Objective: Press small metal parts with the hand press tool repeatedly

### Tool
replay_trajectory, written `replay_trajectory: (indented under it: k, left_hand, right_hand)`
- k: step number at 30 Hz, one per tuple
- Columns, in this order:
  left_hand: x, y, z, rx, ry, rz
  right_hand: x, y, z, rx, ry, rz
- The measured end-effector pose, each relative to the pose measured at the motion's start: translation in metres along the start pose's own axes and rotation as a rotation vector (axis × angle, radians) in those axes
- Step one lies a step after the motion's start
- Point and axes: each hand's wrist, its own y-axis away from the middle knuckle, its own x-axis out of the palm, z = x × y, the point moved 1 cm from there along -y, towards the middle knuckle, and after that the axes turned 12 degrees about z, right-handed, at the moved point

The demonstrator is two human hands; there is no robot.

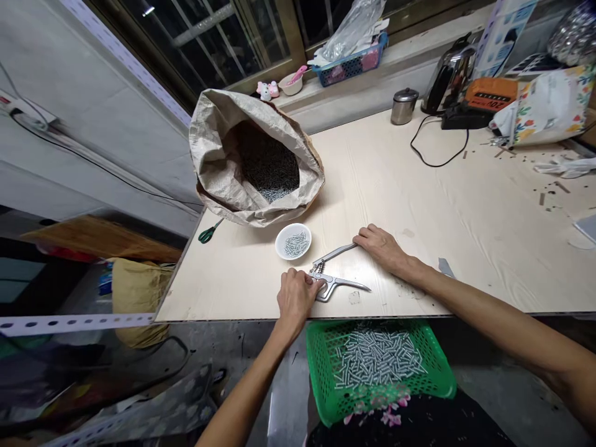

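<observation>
A silver plier-like hand tool with a coil spring and two spread handles lies near the table's front edge. The fingers of my left hand are closed at its head; whether a small piece is pinched there too is hidden. My right hand is closed around the end of the upper handle. Just behind the tool stands a small white bowl of short silver metal pins. Below the table edge, a green plastic basket on my lap holds many similar pins.
A large woven sack of small metal pieces stands at the back left. Green-handled scissors lie beside it. At the back right are a metal canister, a kettle and an orange box near a black cord.
</observation>
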Motion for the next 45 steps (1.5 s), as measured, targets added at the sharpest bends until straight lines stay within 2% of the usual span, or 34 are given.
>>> replay_trajectory:
  k: [3,6,10,13,17,21,24,27,29,33,36,38,40,43,45]
  left_hand:
    - [-0.01,-0.014,0.009,-0.05,0.005,0.312]
    - [-0.014,-0.027,0.01,0.012,-0.058,0.433]
    - [-0.025,-0.039,0.017,0.107,-0.244,0.404]
    - [-0.033,-0.044,0.026,0.099,-0.262,0.365]
    - [-0.027,-0.046,0.031,0.034,-0.187,0.365]
    - [-0.013,-0.044,0.038,0.058,-0.106,0.356]
    - [-0.01,-0.041,0.052,0.095,0.055,0.278]
    - [-0.011,-0.037,0.07,0.024,0.274,0.143]
    - [-0.008,-0.034,0.08,-0.035,0.38,0.096]
    - [0.003,-0.034,0.088,0.017,0.366,0.093]
    - [0.005,-0.031,0.084,0.037,0.269,0.027]
    - [0.0,-0.022,0.076,0.035,0.272,0.028]
    - [-0.006,-0.006,0.062,0.093,0.332,0.107]
    - [-0.017,0.016,0.039,0.297,0.356,0.314]
    - [-0.025,0.015,0.031,0.348,0.279,0.283]
  right_hand:
    - [0.002,-0.001,0.002,0.021,0.006,0.001]
    - [0.0,-0.001,0.003,0.006,0.011,-0.005]
    - [-0.001,-0.001,0.003,0.008,0.006,-0.003]
    - [0.0,-0.001,0.003,0.012,0.005,0.001]
    - [0.001,-0.002,0.004,0.013,0.018,0.0]
    - [0.0,-0.001,0.004,0.011,0.018,-0.006]
    - [0.0,-0.001,0.004,-0.004,0.005,-0.032]
    - [0.002,-0.001,0.004,-0.013,0.0,-0.05]
    - [0.002,-0.001,0.004,-0.011,-0.005,-0.047]
    - [0.002,-0.001,0.005,-0.009,-0.013,-0.043]
    - [0.004,-0.001,0.005,-0.006,-0.015,-0.049]
    - [0.005,-0.001,0.005,0.0,-0.025,-0.053]
    - [0.006,-0.001,0.006,0.001,-0.031,-0.053]
    - [0.006,-0.001,0.006,0.001,-0.029,-0.048]
    - [0.005,-0.001,0.007,0.006,-0.034,-0.047]
